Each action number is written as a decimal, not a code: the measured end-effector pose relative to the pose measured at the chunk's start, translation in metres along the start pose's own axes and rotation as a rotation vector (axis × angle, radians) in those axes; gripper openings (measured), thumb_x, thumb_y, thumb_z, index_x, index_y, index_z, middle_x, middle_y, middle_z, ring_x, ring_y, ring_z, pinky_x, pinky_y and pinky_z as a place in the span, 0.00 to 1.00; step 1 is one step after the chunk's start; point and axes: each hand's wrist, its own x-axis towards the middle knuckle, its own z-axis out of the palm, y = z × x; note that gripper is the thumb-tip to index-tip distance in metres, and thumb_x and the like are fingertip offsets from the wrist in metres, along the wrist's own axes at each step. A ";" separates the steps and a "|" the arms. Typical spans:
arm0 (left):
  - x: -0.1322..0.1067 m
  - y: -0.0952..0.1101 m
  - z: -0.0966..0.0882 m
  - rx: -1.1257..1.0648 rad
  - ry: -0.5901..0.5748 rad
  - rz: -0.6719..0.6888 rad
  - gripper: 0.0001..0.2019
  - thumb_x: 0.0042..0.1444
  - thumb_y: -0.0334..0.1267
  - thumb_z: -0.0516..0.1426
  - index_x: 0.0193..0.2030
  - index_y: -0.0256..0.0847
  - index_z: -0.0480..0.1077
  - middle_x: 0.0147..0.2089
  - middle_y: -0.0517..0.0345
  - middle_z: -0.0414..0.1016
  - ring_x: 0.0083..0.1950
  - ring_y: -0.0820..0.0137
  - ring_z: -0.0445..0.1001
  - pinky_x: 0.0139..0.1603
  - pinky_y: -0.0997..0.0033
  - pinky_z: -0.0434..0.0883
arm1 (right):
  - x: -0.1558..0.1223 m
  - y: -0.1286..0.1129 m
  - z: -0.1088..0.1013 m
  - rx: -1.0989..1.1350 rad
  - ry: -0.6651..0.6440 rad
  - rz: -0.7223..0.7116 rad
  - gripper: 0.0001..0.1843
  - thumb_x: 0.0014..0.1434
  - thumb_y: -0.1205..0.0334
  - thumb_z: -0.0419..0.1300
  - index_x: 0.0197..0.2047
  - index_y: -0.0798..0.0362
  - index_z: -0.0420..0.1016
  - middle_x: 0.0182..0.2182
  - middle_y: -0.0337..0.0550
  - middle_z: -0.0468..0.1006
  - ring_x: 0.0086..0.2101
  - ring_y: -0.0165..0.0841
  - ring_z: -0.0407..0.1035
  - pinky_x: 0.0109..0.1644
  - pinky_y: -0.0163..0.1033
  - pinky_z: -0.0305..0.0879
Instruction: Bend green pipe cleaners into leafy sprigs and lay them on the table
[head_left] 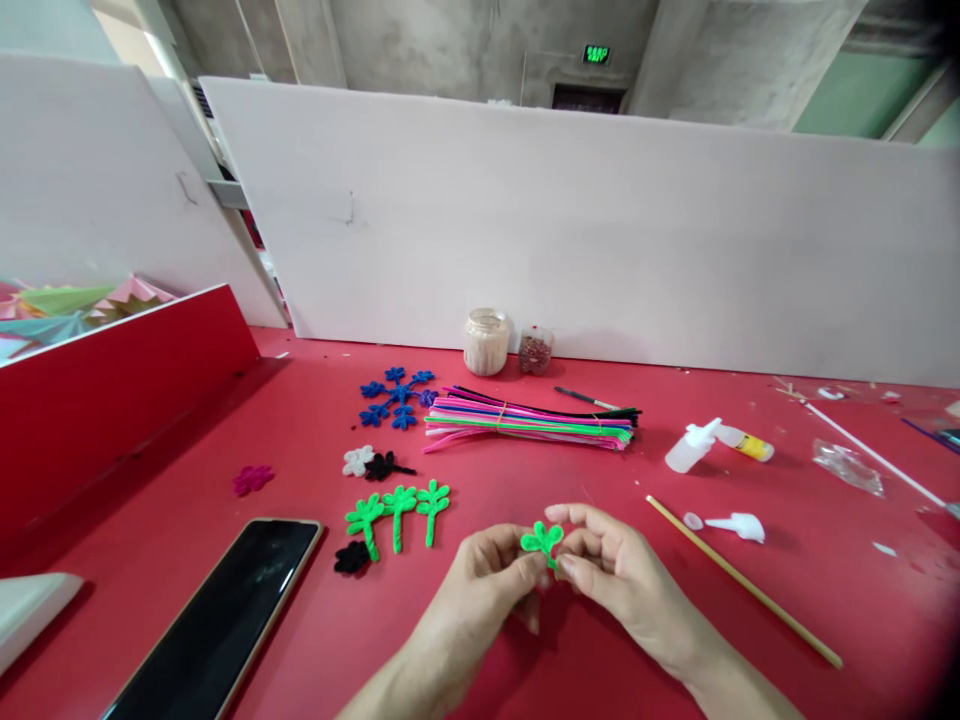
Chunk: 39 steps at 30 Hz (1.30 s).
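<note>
Between both hands, over the red table (570, 480), is a small green pipe-cleaner leaf sprig (541, 538) with looped leaves fanned upward. My left hand (499, 570) pinches its left side with thumb and forefinger. With thumb and fingertips, my right hand (611, 565) grips its lower right part near the stem. The stem's lower end is mostly hidden by the fingers. To the left lie several finished green sprigs (400, 515), a black pipe-cleaner flower (351, 557), a white flower (358, 461), a second black flower (384, 466) with a stem, and a magenta flower (253, 480).
Behind the hands lies a bundle of pipe cleaners (525, 420), beside a blue flower cluster (397, 397). A jar (486, 342) and a small cup (535, 350) stand by the white partition (570, 230). Right: glue bottle (690, 448), wooden stick (742, 580). Left: phone (217, 620).
</note>
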 end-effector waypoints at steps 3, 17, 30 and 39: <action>0.002 -0.003 0.000 0.053 0.066 0.002 0.13 0.42 0.43 0.60 0.21 0.33 0.67 0.15 0.64 0.62 0.14 0.80 0.57 0.16 0.78 0.54 | -0.001 0.000 0.002 -0.021 -0.015 0.002 0.18 0.53 0.63 0.56 0.48 0.54 0.60 0.26 0.37 0.69 0.29 0.30 0.65 0.35 0.37 0.61; 0.000 0.001 0.002 0.076 0.099 0.052 0.13 0.43 0.42 0.60 0.19 0.34 0.65 0.14 0.67 0.58 0.15 0.82 0.51 0.16 0.78 0.47 | -0.004 -0.015 0.010 -0.222 -0.102 -0.042 0.08 0.53 0.65 0.54 0.24 0.57 0.67 0.19 0.33 0.62 0.23 0.25 0.56 0.26 0.30 0.55; -0.003 0.005 -0.001 -0.074 -0.051 -0.034 0.12 0.50 0.41 0.54 0.22 0.36 0.63 0.17 0.65 0.61 0.15 0.80 0.58 0.16 0.79 0.54 | -0.007 -0.017 0.005 -0.392 -0.055 -0.109 0.07 0.50 0.67 0.55 0.22 0.55 0.64 0.22 0.34 0.59 0.23 0.26 0.55 0.27 0.31 0.55; -0.002 0.006 -0.005 0.137 -0.084 -0.033 0.13 0.49 0.43 0.54 0.22 0.36 0.63 0.17 0.64 0.62 0.15 0.79 0.58 0.17 0.78 0.56 | -0.006 -0.017 0.007 -0.411 -0.077 -0.058 0.08 0.50 0.69 0.54 0.21 0.55 0.61 0.21 0.33 0.59 0.23 0.25 0.54 0.26 0.31 0.53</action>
